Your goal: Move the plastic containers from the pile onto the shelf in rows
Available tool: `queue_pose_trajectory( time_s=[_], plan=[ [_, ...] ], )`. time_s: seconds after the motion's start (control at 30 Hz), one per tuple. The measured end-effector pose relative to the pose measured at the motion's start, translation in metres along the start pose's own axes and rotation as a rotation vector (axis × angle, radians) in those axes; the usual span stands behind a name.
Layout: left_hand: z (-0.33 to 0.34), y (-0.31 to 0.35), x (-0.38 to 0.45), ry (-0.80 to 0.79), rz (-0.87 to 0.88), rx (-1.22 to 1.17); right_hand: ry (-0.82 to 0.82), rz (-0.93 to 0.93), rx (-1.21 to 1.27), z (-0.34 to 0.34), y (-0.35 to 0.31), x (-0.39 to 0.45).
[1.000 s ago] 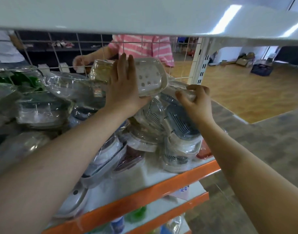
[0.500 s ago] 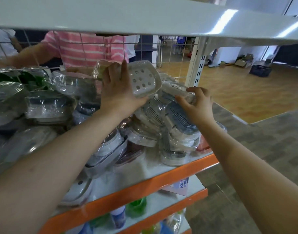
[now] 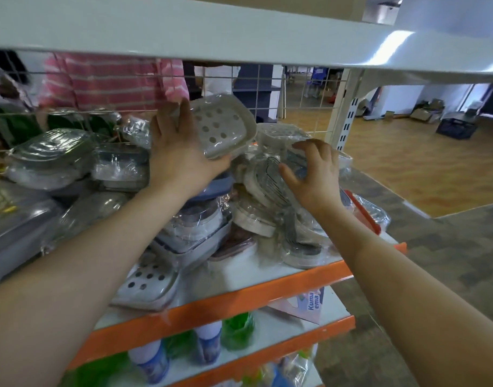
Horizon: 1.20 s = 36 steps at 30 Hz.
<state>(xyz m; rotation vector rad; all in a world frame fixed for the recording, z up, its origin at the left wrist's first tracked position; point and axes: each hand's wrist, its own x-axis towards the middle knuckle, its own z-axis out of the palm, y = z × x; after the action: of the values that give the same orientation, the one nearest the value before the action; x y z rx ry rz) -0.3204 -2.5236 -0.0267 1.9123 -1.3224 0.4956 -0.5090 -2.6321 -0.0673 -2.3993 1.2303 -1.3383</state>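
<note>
A heap of plastic-wrapped containers (image 3: 200,219) lies on the white shelf (image 3: 256,275) with the orange front edge. My left hand (image 3: 181,152) grips a white container with round holes (image 3: 220,127), tilted at the top of the heap near the wire back. My right hand (image 3: 315,174) curls its fingers over a clear-wrapped ribbed grey container (image 3: 270,177) on the heap's right side. Another holed white container (image 3: 147,283) lies flat near the front edge.
A white shelf board (image 3: 239,32) hangs low overhead. A wire grid (image 3: 295,90) backs the shelf, and a person in a pink striped shirt (image 3: 108,82) stands behind it. More wrapped containers (image 3: 49,160) fill the left side. Bottles (image 3: 153,361) stand on the shelf below.
My left hand has shifted the holed container slightly right and tipped it more upright. My right hand has loosened and slid down onto the ribbed container. The person behind moved left.
</note>
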Motion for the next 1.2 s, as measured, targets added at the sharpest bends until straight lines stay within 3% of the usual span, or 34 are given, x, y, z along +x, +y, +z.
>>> queue_pose_trajectory(
  time_s=[0.37,0.9,1.2],
  plan=[
    [-0.031,-0.050,-0.001,-0.209,-0.225,-0.239,-0.098,-0.036,0.157,0.020,-0.043,-0.006],
    [-0.041,-0.044,-0.046,0.147,-0.014,-0.239,-0.153,-0.029,0.251,0.031,-0.063,-0.035],
    [-0.063,-0.064,-0.085,0.079,-0.063,-0.357,-0.197,-0.035,0.209,0.030,-0.094,-0.065]
  ],
)
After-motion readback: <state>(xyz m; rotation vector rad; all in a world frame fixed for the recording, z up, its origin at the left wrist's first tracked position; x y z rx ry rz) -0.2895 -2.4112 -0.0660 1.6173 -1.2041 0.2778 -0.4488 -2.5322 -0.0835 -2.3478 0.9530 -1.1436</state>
